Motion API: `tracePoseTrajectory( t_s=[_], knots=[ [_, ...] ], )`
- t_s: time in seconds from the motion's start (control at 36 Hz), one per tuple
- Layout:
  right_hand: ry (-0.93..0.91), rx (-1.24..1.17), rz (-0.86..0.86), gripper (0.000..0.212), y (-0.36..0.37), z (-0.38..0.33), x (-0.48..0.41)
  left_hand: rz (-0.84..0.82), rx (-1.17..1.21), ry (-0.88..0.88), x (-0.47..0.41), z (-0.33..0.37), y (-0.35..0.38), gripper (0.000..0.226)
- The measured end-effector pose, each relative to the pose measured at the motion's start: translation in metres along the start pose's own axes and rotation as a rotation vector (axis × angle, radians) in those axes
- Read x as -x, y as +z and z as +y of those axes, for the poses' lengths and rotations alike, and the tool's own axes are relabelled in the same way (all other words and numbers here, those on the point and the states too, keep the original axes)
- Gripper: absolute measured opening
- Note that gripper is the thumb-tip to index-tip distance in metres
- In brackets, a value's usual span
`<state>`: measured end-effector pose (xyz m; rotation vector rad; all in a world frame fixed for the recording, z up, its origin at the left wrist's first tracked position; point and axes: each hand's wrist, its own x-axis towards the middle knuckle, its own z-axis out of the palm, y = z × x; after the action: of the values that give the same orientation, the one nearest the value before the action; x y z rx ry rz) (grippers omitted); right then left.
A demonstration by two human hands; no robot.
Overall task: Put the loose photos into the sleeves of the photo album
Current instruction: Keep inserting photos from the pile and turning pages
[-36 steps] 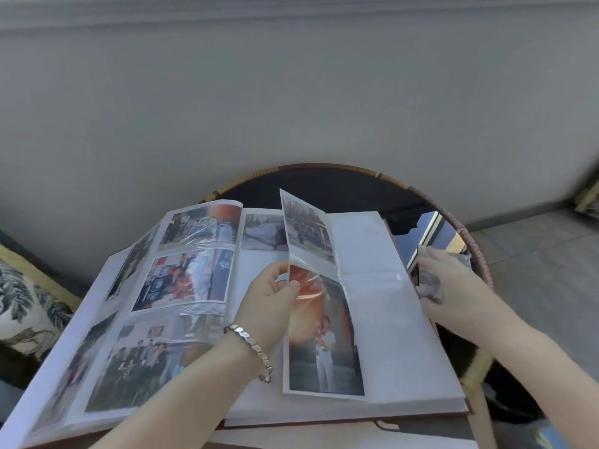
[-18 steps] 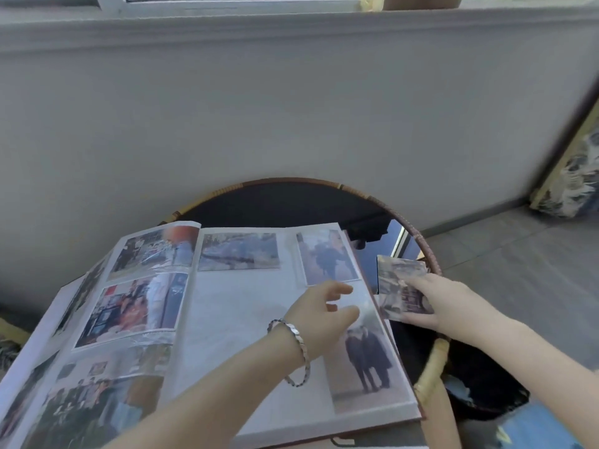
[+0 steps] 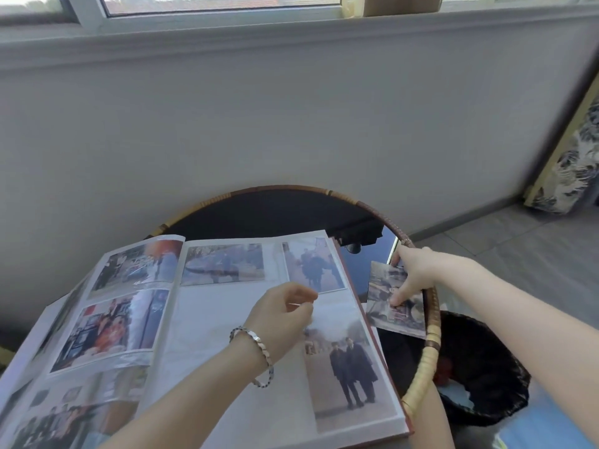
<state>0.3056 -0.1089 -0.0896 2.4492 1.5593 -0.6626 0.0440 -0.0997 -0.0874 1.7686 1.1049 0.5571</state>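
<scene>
Photo album [image 3: 162, 380] lies open; right hand [image 3: 418, 273] grasps the loose photo [image 3: 405, 315] just right of it; left hand [image 3: 278, 315] curls over the right page [image 3: 227, 319], grip unclear.

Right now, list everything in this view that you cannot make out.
- Loose photo: head view, picture blurred; the right hand holding it covers its top corner.
- Left hand: head view, whether its grip pinches anything is too small to tell.
- Album: head view, left pages cut off by the frame edge and blurred.
- Bin: head view, contents dark, partly behind the table rim.
</scene>
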Motion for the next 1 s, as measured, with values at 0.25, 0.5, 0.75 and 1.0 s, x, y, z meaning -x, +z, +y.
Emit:
tracePoseTrajectory(
  t_s=[0.25, 0.5, 0.75, 1.0],
  knots=[
    [-0.034, -0.087, 0.056, 0.06, 0.007, 0.01, 0.008, 0.029, 0.005, 0.014, 0.001, -0.003, -0.004, 0.026],
    [-0.458, -0.288, 0.548, 0.02, -0.026, -0.025, 0.06, 0.103, 0.093, 0.116, -0.002, 0.016, -0.009, 0.039],
    [-0.838, -0.275, 0.597, 0.037, -0.031, -0.089, 0.106, 0.24, -0.07, 0.412, 0.005, 0.026, -0.035, 0.015],
    [-0.668, -0.717, 0.463, 0.036, 0.015, -0.1, 0.078, 0.225, 0.1, 0.173, 0.017, 0.001, -0.046, 0.021]
  ],
)
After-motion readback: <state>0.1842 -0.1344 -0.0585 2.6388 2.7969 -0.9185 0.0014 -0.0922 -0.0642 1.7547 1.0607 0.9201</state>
